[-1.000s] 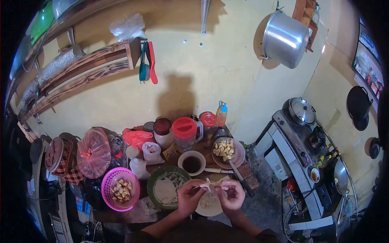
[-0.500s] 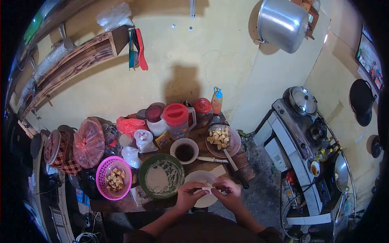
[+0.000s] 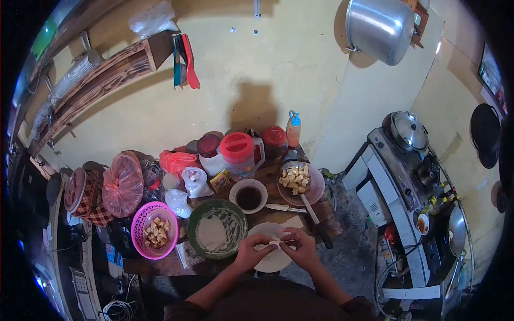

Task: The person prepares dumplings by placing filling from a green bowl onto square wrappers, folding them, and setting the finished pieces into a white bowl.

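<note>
Both hands meet over a white bowl (image 3: 272, 261) at the table's front edge. My left hand (image 3: 250, 253) and my right hand (image 3: 301, 249) pinch a small whitish piece (image 3: 276, 244) between their fingertips; what it is cannot be made out. To the left stands a green bowl (image 3: 194, 235) with pale batter-like stuff inside. A cup of dark liquid (image 3: 249, 198) is behind the hands. Chopped pale chunks (image 3: 295, 178) lie on a plate at the back right, and similar chunks (image 3: 157, 232) fill a bowl in a pink basket (image 3: 135, 235).
Behind the bowls stand a red-lidded pitcher (image 3: 237, 155), jars and plastic bags (image 3: 196, 182). A knife (image 3: 286, 208) and a dark-handled utensil (image 3: 324, 235) lie at the right. Farther right is a stove (image 3: 396, 166) with a lidded pot (image 3: 409, 131).
The whole view has shifted slightly, with the table's things a little farther right and up. Both hands still pinch the small piece over the white bowl, their fingers slightly changed in pose.
</note>
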Action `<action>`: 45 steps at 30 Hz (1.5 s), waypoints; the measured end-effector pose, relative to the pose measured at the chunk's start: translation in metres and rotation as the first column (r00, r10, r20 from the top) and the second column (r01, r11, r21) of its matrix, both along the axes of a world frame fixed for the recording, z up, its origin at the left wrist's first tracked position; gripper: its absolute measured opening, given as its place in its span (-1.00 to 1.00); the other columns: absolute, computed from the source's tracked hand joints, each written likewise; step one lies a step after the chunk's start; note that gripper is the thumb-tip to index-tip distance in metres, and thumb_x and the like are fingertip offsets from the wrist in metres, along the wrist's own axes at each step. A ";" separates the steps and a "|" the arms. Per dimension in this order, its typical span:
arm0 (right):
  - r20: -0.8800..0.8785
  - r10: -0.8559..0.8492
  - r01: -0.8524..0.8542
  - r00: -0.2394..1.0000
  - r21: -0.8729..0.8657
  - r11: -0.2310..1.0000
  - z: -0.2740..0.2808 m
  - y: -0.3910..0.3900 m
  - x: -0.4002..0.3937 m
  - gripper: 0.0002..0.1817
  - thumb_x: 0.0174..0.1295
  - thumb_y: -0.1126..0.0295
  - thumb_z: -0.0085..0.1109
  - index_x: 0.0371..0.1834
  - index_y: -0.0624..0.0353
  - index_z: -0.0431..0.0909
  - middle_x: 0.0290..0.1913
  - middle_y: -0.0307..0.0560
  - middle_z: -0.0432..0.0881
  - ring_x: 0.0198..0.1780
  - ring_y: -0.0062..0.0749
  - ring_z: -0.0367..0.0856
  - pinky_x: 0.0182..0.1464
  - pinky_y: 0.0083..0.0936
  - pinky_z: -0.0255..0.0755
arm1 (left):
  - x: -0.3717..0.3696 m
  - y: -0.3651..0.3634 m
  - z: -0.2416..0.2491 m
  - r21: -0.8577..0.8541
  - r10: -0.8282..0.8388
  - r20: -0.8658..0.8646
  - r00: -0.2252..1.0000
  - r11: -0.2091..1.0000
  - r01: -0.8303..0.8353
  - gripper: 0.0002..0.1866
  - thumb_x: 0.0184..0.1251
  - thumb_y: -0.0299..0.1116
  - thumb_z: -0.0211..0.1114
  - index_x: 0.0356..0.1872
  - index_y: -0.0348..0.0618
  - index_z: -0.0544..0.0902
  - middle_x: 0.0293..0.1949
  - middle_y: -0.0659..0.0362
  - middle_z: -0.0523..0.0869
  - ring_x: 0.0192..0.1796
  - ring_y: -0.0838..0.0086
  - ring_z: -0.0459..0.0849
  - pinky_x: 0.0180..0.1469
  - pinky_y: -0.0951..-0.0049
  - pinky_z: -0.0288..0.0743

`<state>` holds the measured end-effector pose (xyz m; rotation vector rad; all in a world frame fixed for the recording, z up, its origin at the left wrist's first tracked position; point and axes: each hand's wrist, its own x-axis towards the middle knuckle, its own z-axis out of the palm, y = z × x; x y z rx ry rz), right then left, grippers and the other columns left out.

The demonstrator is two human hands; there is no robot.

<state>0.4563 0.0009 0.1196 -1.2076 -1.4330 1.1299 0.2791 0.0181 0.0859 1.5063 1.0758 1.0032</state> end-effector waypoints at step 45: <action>0.489 -0.074 0.030 0.869 0.097 0.995 -0.126 0.055 -0.028 -0.73 -0.03 0.40 0.21 -0.21 0.15 0.53 -0.33 -0.04 0.65 -0.32 -0.13 0.61 -0.23 -0.31 0.47 | 0.011 0.016 -0.096 0.063 0.096 -0.800 0.592 0.995 -0.076 -0.45 0.06 -0.44 0.13 0.12 -0.32 0.21 -0.43 -0.06 0.65 -0.38 0.04 0.66 -0.37 0.07 0.50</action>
